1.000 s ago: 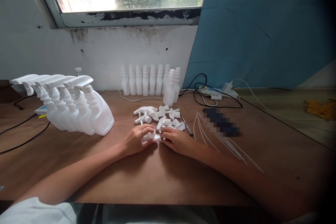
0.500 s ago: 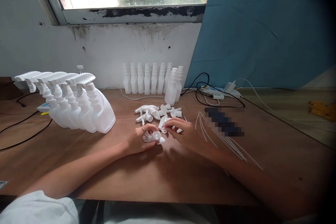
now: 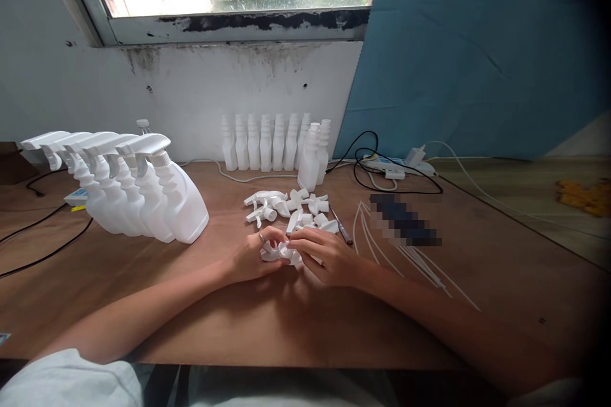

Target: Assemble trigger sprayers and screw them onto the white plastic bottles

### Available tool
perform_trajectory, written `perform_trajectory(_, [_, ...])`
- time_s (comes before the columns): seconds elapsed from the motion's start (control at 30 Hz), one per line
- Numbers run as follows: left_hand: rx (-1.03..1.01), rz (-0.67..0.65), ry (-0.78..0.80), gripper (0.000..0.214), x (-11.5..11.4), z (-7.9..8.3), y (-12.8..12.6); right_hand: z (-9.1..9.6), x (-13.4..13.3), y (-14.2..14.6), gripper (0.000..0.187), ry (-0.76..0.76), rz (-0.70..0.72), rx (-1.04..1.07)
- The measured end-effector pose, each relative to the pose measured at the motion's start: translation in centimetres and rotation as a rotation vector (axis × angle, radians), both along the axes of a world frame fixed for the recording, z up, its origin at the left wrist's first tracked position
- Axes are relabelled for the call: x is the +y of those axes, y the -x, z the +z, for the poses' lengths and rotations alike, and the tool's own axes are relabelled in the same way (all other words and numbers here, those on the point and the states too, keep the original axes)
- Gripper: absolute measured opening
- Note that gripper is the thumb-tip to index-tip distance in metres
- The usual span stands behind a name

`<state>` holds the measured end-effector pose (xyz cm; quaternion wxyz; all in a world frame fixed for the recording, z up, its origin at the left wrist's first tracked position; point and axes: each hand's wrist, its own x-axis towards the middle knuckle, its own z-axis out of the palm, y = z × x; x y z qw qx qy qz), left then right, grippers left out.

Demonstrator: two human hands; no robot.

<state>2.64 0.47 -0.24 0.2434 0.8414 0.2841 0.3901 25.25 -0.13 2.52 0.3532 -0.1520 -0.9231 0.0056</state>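
Observation:
My left hand (image 3: 252, 256) and my right hand (image 3: 323, 254) meet at the middle of the wooden table (image 3: 296, 324), both gripping one white trigger spray head (image 3: 280, 252) between their fingertips. Just beyond them lies a loose pile of white spray heads (image 3: 291, 208). A small tool with a dark handle (image 3: 342, 227) rests to the right of the pile. Several thin white dip tubes (image 3: 405, 254) lie fanned out right of my right hand.
Several white spray bottles with triggers fitted (image 3: 128, 184) lean in a row at the left. Capless white bottles (image 3: 274, 143) stand against the wall. A power strip with black and white cables (image 3: 398, 168) lies at the back right, a blurred dark object (image 3: 405, 221) beside the tubes.
My right hand lifted toward the pile of spray heads, then came back onto the head held by my left hand. The left hand stayed in place.

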Motion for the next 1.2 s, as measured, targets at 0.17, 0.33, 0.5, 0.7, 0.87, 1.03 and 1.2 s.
perform_trajectory(0.17, [0.042,-0.101,-0.125,0.017,0.6,-0.2,0.2,-0.3,0.2,-0.1,0.029,0.054,-0.002,-0.045])
perform_trajectory(0.33, [0.049,-0.112,-0.197,0.019,0.9,-0.2,0.4,0.0,0.2,0.1,0.027,0.056,-0.017,-0.088])
perform_trajectory(0.5, [0.045,-0.112,-0.251,0.021,0.9,-0.1,0.3,0.3,0.2,0.2,0.021,0.021,-0.022,-0.117])
perform_trajectory(0.7, [0.04,-0.11,-0.284,0.019,1.0,0.1,0.2,0.0,0.4,0.0,0.019,-0.015,-0.02,-0.109])
perform_trajectory(0.87, [0.032,-0.134,-0.285,0.018,1.2,0.0,0.3,0.0,0.6,0.0,0.02,-0.014,-0.009,-0.109])
perform_trajectory(1.03, [0.017,-0.17,-0.271,0.015,1.4,0.0,0.2,0.3,0.8,-0.1,0.025,-0.021,0.054,-0.129])
perform_trajectory(1.2, [0.049,-0.215,-0.275,0.013,1.0,0.6,0.0,0.4,0.8,-0.3,0.027,-0.068,0.078,-0.147])
